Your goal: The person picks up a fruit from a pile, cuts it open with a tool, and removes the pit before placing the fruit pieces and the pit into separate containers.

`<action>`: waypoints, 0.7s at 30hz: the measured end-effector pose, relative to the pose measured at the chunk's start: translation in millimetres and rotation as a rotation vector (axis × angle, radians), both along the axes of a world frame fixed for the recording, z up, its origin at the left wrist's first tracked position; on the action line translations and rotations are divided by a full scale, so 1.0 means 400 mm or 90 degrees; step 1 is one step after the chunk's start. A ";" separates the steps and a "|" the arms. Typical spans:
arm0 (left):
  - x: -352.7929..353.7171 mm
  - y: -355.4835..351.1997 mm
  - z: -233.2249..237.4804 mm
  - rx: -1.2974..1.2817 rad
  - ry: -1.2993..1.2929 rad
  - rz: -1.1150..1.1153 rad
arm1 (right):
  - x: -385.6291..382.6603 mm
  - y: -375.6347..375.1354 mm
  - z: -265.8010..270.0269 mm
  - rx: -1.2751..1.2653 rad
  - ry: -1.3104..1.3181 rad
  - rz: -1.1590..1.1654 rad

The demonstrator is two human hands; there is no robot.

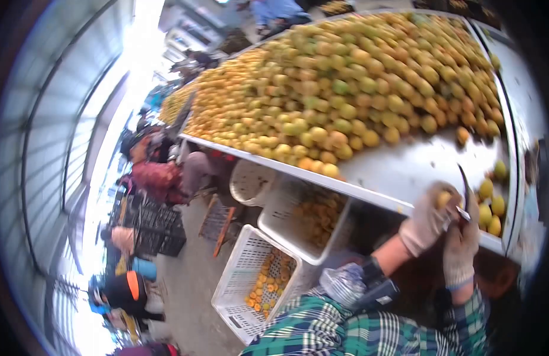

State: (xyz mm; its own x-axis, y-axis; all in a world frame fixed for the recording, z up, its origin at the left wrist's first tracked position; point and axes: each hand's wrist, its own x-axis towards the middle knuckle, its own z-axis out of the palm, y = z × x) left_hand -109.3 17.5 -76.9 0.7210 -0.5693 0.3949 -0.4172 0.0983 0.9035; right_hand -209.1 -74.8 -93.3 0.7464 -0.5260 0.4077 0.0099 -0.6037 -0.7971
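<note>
Both of my hands wear pale work gloves and meet over the front edge of a metal sorting table [399, 169]. My left hand [424, 222] is closed round a yellow apricot [444, 199]. Close beside it, my right hand [462, 252] grips a knife [465, 190], its thin dark blade pointing up and away from me. The fingers hide most of the knife's handle. Several greenish-yellow apricots [492, 204] lie to the right of my hands, in the table's corner. A large heap of apricots [346, 89] covers the table beyond.
Below the table's edge stand a white crate [229, 291] with halved apricots, a white tub [274, 222] with more halves, and a round white bucket [246, 187]. A small stool [217, 222] and stacked black crates [162, 222] are on the left. People [159, 181] sit along the table.
</note>
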 end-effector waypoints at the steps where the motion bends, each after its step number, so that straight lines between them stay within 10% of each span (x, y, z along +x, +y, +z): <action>1: -0.002 0.005 0.018 -0.046 0.132 -0.045 | 0.003 0.008 0.003 0.007 -0.011 0.005; 5: -0.029 -0.001 0.047 -0.022 0.199 -0.051 | -0.003 -0.002 -0.028 -0.123 -0.025 -0.033; 21: -0.007 0.006 0.009 -0.031 0.141 -0.003 | 0.013 0.038 -0.063 0.225 0.014 0.002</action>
